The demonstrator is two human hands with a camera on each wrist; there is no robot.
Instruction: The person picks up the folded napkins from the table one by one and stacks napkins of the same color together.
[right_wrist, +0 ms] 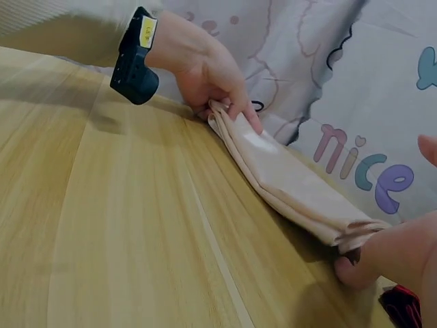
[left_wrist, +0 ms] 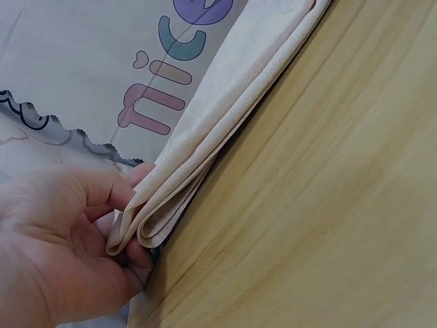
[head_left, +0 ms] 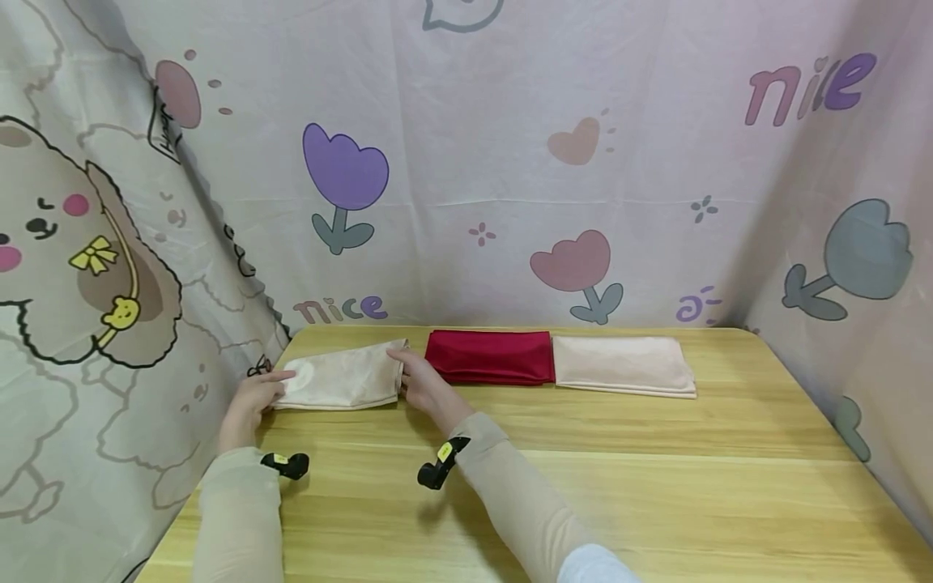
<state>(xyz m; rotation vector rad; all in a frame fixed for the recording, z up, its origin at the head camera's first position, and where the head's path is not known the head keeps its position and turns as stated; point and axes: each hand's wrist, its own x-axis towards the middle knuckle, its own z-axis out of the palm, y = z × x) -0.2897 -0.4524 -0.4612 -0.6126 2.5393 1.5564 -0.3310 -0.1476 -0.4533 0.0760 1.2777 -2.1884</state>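
Note:
A cream folded cloth (head_left: 338,379) lies at the back left of the table, its layers stacked in a long strip. My left hand (head_left: 251,402) grips its left end; in the left wrist view the fingers (left_wrist: 140,256) curl round the folded layers. At the other end my right hand (head_left: 426,387) pinches the cloth, its right side lifted a little. The right wrist view shows the strip (right_wrist: 287,171) stretched between both hands, with the right thumb (right_wrist: 355,270) under the near end.
A folded dark red cloth (head_left: 488,358) lies just right of the cream one, and a folded pale pink cloth (head_left: 623,366) sits beside it. Printed curtains (head_left: 466,162) hang along the back and sides of the wooden table (head_left: 619,486). Each wrist wears a small black camera (head_left: 287,464).

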